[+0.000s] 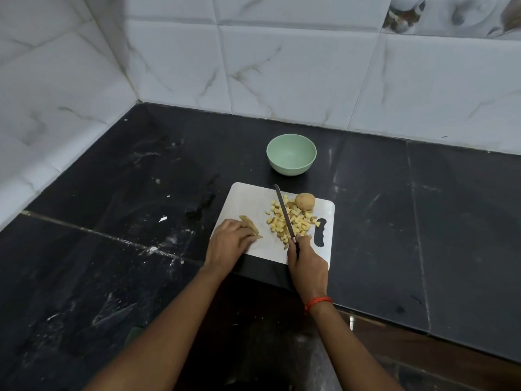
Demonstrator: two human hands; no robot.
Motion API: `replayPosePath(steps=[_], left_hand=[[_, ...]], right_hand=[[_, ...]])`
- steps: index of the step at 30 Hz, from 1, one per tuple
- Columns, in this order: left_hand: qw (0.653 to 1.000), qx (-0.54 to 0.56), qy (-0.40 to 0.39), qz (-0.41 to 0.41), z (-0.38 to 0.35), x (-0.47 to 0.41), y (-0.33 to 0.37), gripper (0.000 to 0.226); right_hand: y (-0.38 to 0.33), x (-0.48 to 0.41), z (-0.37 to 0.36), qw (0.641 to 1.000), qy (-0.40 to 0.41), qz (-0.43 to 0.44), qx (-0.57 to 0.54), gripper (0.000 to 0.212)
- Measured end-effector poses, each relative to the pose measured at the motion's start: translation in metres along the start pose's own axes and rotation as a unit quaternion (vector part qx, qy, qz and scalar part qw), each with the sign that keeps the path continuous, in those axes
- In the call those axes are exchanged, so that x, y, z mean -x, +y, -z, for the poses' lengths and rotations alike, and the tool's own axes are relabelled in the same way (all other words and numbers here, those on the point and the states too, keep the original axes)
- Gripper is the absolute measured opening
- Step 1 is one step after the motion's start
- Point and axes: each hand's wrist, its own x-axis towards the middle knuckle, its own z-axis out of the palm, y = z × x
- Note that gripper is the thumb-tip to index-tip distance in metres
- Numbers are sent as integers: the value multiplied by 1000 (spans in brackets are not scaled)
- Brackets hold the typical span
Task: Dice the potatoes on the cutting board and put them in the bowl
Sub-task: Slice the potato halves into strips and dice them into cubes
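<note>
A white cutting board (248, 198) lies on the black counter. A pile of diced potato (298, 218) covers its right half, and a whole unpeeled potato (305, 201) sits at the pile's far edge. My right hand (306, 263) grips the handle of a knife (283, 211), whose blade lies across the dice, pointing away from me. My left hand (229, 242) holds potato strips (251, 224) down on the board's left side, fingers curled over them. The pale green bowl (291, 154) stands beyond the board with nothing inside.
The black stone counter (423, 221) meets white marble-tiled walls at the back and left. White smears and specks mark the counter left of the board. The counter's front edge runs under my right wrist, which wears a red thread.
</note>
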Motion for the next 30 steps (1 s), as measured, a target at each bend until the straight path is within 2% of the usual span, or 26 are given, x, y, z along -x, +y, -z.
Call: replayPosePath(steps=[2,7,14,18,24,27,30], left_hand=[[1000,-15,-19,-10,3,-19,-2,20],[997,-53,-45,39,3,-49,-2,23],[994,54,41,89,-12,6,17,23],[985,96,77,120,-20,11,25,23],[984,105,83,120,-25,10,21,17],[986,96,79,113,-26,10,20,15],[986,91,82,116,-26,10,20,14]], right_hand=[[0,0,1,1000,0,2,-1,14],[-1,-1,1,1000,2,4,-5,15],[-3,-1,5,1000,4,26,-16,14],[-12,6,4,998,-46,23,19,18],[-33,33,-3,989,-108,36,98,15],[-34,30,-7,986,-108,43,118,12],[-35,26,-9,980,-119,65,147,23]])
